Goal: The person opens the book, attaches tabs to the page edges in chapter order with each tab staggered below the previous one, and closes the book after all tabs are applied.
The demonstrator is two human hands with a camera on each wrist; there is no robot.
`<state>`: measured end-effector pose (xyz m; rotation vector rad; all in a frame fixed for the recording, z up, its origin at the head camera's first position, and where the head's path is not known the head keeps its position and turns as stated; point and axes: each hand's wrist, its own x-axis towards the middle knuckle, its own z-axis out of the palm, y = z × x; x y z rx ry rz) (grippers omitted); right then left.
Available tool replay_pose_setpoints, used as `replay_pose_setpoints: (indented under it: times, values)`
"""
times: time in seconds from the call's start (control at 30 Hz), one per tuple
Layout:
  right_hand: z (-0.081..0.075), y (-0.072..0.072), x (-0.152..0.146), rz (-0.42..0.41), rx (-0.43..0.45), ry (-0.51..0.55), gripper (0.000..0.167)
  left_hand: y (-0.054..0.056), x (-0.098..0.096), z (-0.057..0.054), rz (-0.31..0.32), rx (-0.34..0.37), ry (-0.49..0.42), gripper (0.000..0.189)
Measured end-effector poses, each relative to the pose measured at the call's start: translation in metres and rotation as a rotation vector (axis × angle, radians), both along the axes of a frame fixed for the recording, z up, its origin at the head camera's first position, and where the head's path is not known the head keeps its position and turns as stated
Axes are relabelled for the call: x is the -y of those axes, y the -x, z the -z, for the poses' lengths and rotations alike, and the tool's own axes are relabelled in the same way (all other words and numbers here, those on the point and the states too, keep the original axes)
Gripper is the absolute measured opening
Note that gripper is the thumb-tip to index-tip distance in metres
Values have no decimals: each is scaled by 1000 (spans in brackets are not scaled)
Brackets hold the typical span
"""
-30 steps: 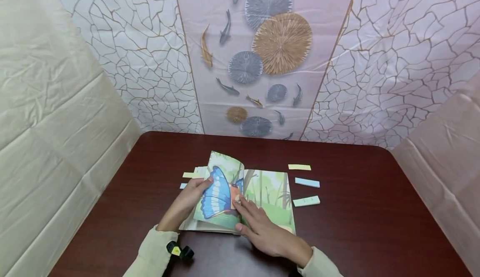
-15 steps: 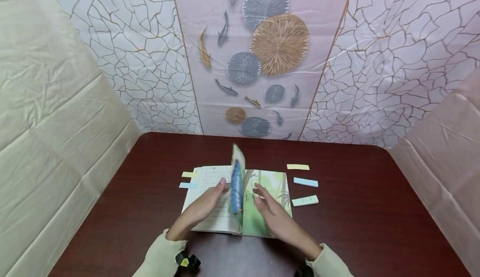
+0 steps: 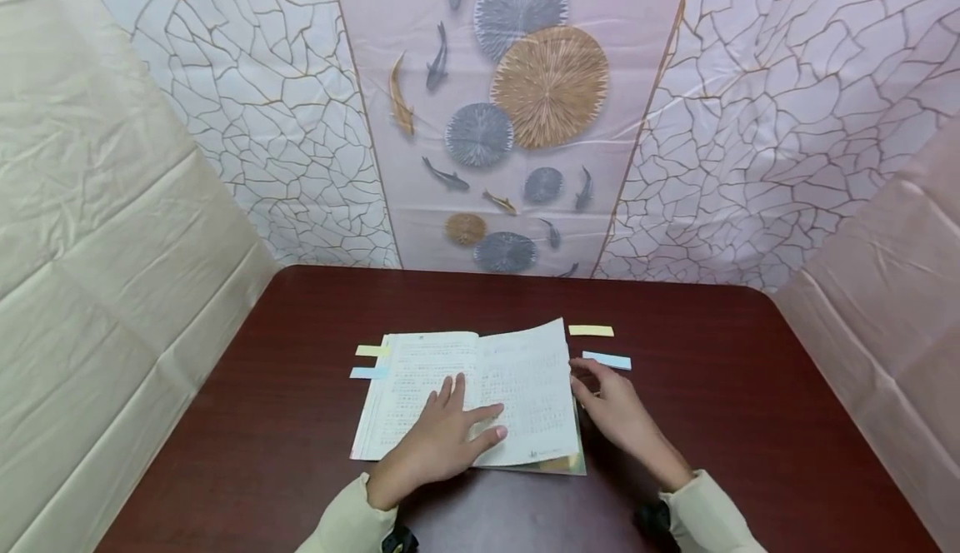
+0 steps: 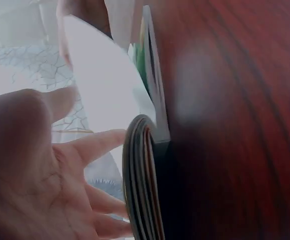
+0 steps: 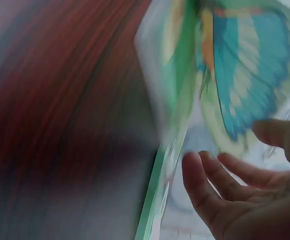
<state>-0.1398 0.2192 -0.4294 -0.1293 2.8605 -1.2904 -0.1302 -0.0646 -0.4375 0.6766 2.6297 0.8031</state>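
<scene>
An open book (image 3: 427,361) lies on the dark red table. My left hand (image 3: 442,436) rests across its pages near the spine, fingers spread; in the left wrist view several fingertips touch the curved pages. Beside the right edge is my right hand (image 3: 618,407), fingers loosely bent. A page of print (image 3: 525,386) is raised a little off the right side. On its underside, in the right wrist view, is a blue butterfly picture (image 5: 252,65). My thumb is against or close to that page, with the other fingers apart from it.
A yellow tab (image 3: 371,351) and a blue tab (image 3: 367,373) stick out from the book's left edge. Further right lie a yellow strip (image 3: 591,331) and a blue strip (image 3: 607,360). Patterned cloth (image 3: 480,120) hangs behind the table (image 3: 750,420).
The butterfly page has turned over from left to right and now shows its printed side. My left hand has moved onto the pages; my right hand has moved right. The green strip is now hidden.
</scene>
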Motion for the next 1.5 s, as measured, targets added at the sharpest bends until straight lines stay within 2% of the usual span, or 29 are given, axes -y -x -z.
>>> replay_pose_setpoints:
  times: [0.2, 0.3, 0.43, 0.7, 0.83, 1.0, 1.17, 1.33, 1.5]
  values:
    - [8, -1, -30, -92, -185, -338, 38, -2, -1, 4, 33, -84, 122, 55]
    - [11, -2, -40, -132, -237, -504, 39, -2, -3, 6, 38, -108, 162, 59]
    - [14, -1, -48, -191, -290, -631, 36, -3, -5, 6, 30, -107, 175, 60]
    - [12, 6, -51, -252, -342, -727, 22, -4, -4, 5, 21, -96, 162, 60]
    - [5, 6, -45, -248, -397, -721, 21, -3, -3, 7, 20, -100, 145, 60]
    - [-12, 0, -19, -290, -479, -651, 23, -2, 0, 11, 0, -128, 115, 59]
    - [-22, -7, 15, -349, -500, -627, 23, 1, 0, 14, -38, -148, 71, 59]
    - [-17, -8, 45, -416, -479, -624, 22, 7, 3, 13, -85, -209, 8, 51]
    - [-5, -7, 66, -451, -443, -631, 20, 13, 7, 9, -107, -278, -56, 31]
